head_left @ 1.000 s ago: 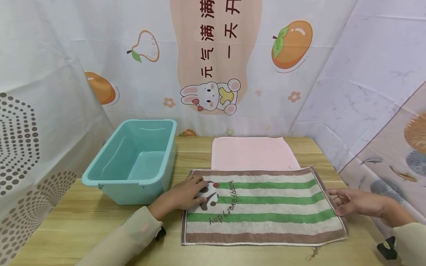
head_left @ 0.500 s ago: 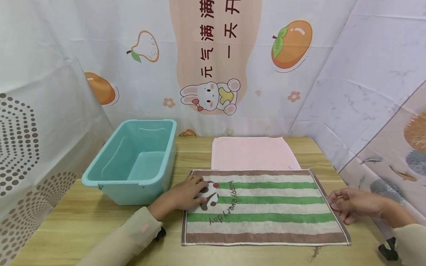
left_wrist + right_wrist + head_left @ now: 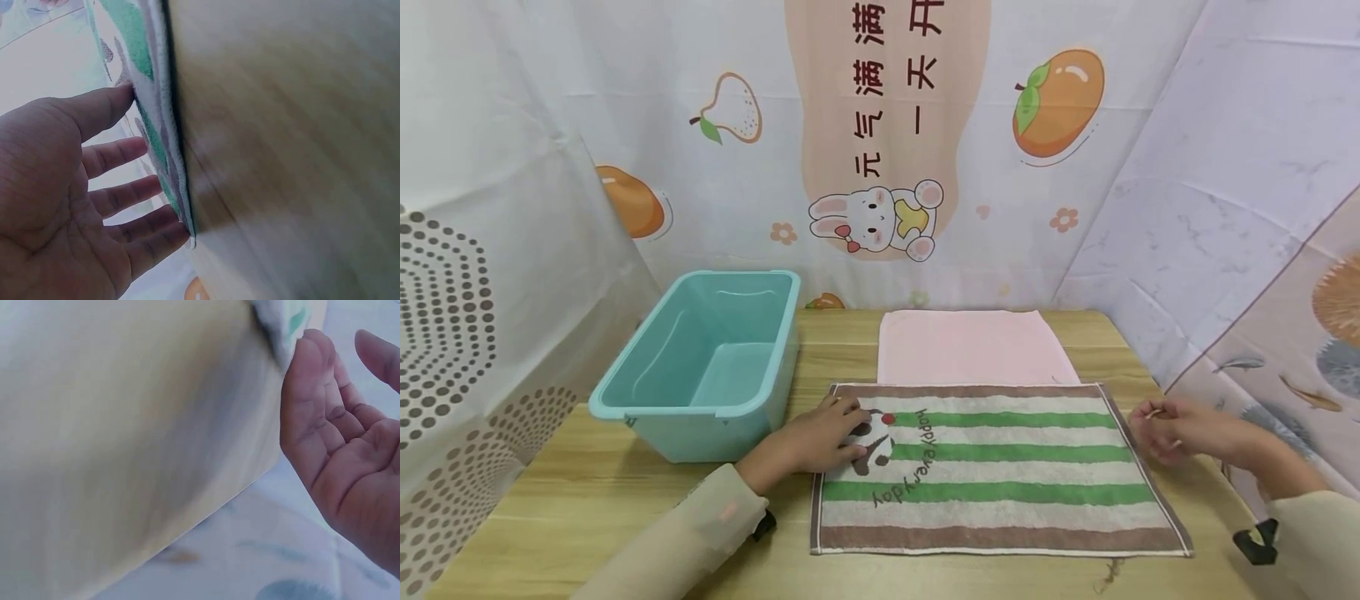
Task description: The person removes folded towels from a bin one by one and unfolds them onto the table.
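A striped hand towel in green, white and brown, with a panda and lettering, lies spread flat on the table. My left hand rests on its left end over the panda. In the left wrist view, the fingers of that hand are spread and fairly straight, their tips touching the towel. My right hand is at the towel's right edge, holding nothing. The right wrist view shows its fingers loosely bent and the thumb apart, close to the towel's corner; whether they touch cannot be told.
A pale pink towel lies flat behind the striped one, which covers or meets its front edge. To the left stands an open turquoise plastic bin on the wooden table. Printed curtains hang behind and at both sides.
My right hand has straightened the towel's right end, let go of its edge and shifted slightly toward the back. The lower right corner now lies flat. My left hand has stayed in place.
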{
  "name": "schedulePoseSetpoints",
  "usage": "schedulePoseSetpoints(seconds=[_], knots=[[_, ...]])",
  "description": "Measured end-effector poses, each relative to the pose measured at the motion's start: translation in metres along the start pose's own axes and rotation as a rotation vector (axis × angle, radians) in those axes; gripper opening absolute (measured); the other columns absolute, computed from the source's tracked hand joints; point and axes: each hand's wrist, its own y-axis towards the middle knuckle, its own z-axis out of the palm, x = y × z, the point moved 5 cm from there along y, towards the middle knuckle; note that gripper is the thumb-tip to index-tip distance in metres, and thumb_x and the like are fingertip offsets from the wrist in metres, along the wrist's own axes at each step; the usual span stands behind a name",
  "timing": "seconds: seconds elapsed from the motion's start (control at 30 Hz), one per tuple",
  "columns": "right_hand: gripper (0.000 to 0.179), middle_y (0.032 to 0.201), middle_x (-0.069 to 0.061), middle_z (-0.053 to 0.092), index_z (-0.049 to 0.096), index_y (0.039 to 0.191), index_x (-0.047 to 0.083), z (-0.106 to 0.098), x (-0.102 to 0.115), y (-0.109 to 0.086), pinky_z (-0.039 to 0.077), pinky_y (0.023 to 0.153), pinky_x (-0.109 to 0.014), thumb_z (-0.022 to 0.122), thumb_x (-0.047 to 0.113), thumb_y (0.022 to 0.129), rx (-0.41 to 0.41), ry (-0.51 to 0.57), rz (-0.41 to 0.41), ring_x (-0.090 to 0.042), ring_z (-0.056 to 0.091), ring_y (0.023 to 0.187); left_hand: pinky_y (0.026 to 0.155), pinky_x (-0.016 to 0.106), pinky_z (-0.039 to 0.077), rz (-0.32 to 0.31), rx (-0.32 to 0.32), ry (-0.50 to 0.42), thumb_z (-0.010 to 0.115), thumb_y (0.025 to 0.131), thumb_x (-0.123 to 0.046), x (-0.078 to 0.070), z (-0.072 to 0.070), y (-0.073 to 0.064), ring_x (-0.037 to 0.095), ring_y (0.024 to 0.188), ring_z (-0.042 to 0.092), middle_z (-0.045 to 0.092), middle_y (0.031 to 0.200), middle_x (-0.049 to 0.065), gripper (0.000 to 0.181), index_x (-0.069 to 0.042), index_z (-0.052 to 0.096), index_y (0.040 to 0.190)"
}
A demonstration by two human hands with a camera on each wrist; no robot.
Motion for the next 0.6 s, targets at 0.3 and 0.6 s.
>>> schedulePoseSetpoints(seconds=[0.3,0.6], knots=[[0.045,0.108,-0.017,0.060,0.043,0.133,-0.015,0.009,0.044,0.028,0.058,0.080,-0.041,0.051,0.022,0.109,-0.070,-0.022,-0.061,-0.020,0.064,0.095,0.111,0.050,0.041,-0.014,-0.011,-0.061,0.064,0.103,-0.030,-0.001,-0.006,0.003,0.035,0.138,0.042,0.050,0.141,0.012,0.041,-0.009,0.060,0.137],[0.042,0.114,-0.025,0.061,0.050,0.131,-0.010,0.043,0.084,0.061,0.059,0.084,-0.044,0.055,0.024,0.108,-0.114,-0.051,-0.131,-0.035,0.064,0.100,0.111,0.055,0.039,-0.073,0.031,-0.129,0.059,0.105,-0.034,-0.009,-0.015,0.027,0.036,0.136,0.047,0.052,0.146,0.015,0.050,-0.016,0.050,0.151]])
